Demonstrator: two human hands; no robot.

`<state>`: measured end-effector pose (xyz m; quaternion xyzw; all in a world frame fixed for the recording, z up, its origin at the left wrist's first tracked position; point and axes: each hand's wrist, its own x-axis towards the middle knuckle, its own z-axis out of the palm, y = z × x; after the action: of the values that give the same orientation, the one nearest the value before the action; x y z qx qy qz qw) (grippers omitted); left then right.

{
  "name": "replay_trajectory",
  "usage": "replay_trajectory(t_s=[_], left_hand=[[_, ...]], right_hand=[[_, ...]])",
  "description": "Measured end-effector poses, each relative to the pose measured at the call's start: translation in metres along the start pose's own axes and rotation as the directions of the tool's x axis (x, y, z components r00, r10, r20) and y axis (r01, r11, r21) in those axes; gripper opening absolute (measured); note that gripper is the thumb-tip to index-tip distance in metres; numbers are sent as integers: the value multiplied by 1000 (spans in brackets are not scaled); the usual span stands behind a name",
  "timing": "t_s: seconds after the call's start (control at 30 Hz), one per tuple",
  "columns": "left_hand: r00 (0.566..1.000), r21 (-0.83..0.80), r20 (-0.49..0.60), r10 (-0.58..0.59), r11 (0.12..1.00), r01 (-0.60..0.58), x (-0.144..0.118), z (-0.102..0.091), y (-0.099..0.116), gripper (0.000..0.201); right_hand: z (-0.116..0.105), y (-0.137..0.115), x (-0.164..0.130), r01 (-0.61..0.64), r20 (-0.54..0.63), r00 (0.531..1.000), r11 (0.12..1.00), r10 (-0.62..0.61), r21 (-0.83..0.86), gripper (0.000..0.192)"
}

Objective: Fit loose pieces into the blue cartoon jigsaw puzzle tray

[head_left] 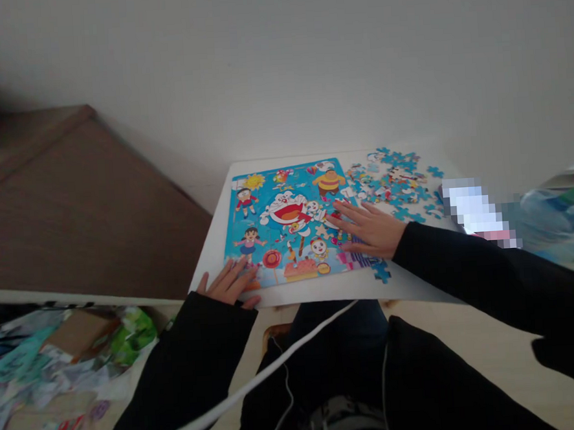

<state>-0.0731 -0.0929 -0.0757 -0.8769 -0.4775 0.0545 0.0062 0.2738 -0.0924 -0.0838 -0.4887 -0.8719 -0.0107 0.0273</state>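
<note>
A blue cartoon jigsaw puzzle board [279, 241] lies flat on a small white table [215, 245]. My left hand [230, 282] rests with spread fingers on the board's lower left corner. Across the right side of the board lies my right hand [373, 229], its fingers stretched out and apart; it covers part of the picture. Neither hand grips anything that I can see. Loose jigsaw pieces [402, 182] are heaped at the table's back right. One separate blue piece [382, 272] sits just below my right hand, by the board's lower right corner.
A phone-like bright screen [478, 210], blurred out, is at the table's right edge, with clear plastic [560, 221] beyond it. A brown cabinet [87, 208] stands at left. Bags and litter [67, 358] lie on the floor below it. A white cable [258, 379] crosses in front of me.
</note>
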Motion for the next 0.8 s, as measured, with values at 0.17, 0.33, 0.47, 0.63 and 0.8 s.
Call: replay_trajectory(t_s=[0.17, 0.33, 0.47, 0.63, 0.8], left_hand=[[975, -58, -183, -129, 991, 121, -20, 20, 5, 40], [934, -138, -296, -199, 977, 164, -30, 35, 5, 40], [904, -184, -376, -202, 973, 141, -31, 40, 4, 40], [873, -221, -436, -219, 966, 132, -31, 46, 3, 41], [860, -199, -471, -193, 974, 110, -32, 54, 3, 42]], right_hand=[[-11, -21, -48, 79, -119, 990, 997, -77, 14, 39], [3, -37, -88, 69, -238, 968, 996, -83, -64, 32], [10, -46, -97, 46, -299, 952, 995, -72, -92, 28], [11, -50, -99, 63, -343, 934, 990, -103, -127, 27], [19, -53, -104, 52, -421, 901, 990, -103, -132, 26]])
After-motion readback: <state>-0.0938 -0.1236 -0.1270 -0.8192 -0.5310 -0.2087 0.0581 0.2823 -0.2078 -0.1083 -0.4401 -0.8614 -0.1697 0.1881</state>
